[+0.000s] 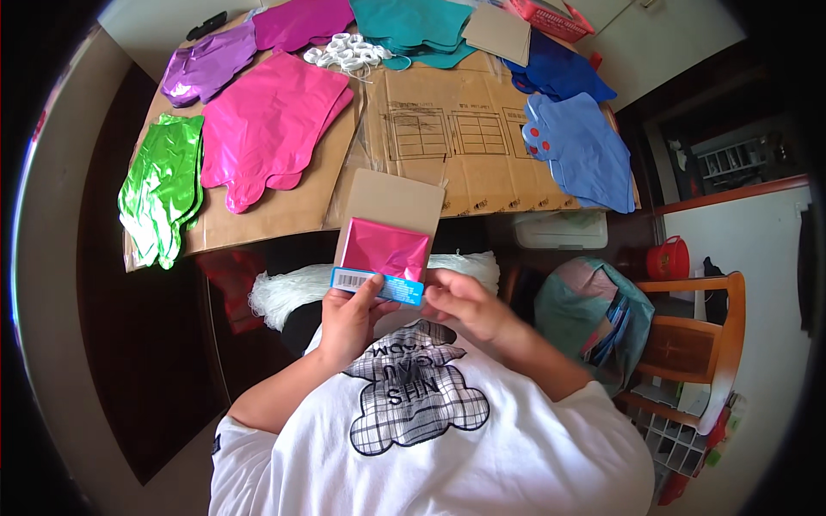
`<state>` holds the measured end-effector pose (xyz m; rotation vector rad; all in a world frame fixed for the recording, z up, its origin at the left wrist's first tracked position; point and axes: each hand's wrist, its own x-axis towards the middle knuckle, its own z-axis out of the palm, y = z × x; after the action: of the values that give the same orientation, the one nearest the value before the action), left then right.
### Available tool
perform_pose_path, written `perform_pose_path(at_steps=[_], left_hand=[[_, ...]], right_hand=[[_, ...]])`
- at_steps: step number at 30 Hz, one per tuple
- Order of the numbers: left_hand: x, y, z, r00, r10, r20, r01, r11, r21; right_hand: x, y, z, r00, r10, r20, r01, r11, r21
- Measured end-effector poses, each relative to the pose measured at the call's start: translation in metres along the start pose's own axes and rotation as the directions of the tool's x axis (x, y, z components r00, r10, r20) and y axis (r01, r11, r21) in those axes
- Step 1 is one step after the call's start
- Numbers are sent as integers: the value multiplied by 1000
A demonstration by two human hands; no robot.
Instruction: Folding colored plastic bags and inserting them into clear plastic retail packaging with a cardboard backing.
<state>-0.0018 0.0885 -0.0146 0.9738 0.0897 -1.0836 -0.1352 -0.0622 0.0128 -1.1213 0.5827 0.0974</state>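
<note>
A tan cardboard sheet (397, 196) is held up in front of my chest, with a folded pink foil balloon (387, 245) lying flat against it. Across the lower end runs a blue label strip (400, 291) with a barcode. My left hand (351, 316) pinches this lower end, its thumb on top of the label. Close by the right corner of the strip is my right hand (465, 303), fingers curled; whether it grips the label's edge is hard to make out.
Cardboard covers the table (465, 176). On it lie flat foil balloons in green (162, 185), pink (267, 120), purple, teal (409, 30) and blue (581, 146), white string coils (344, 53) and card sheets (497, 34). A wooden chair (688, 344) with a bag stands right.
</note>
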Motion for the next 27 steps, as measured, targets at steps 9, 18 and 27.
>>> perform_pose_path(at_steps=[9, 18, 27], left_hand=[[8, -8, 14, 997, -39, -65, 52, 973, 225], [13, -16, 11, 996, -79, -30, 84, 977, 197], [17, 56, 7, 931, -256, 259, -104, 493, 864]], right_hand=[[34, 26, 31, 921, -88, -380, 243, 891, 383], [37, 40, 28, 896, -135, -423, 313, 868, 386], [20, 24, -3, 868, -111, -484, 316, 876, 366]])
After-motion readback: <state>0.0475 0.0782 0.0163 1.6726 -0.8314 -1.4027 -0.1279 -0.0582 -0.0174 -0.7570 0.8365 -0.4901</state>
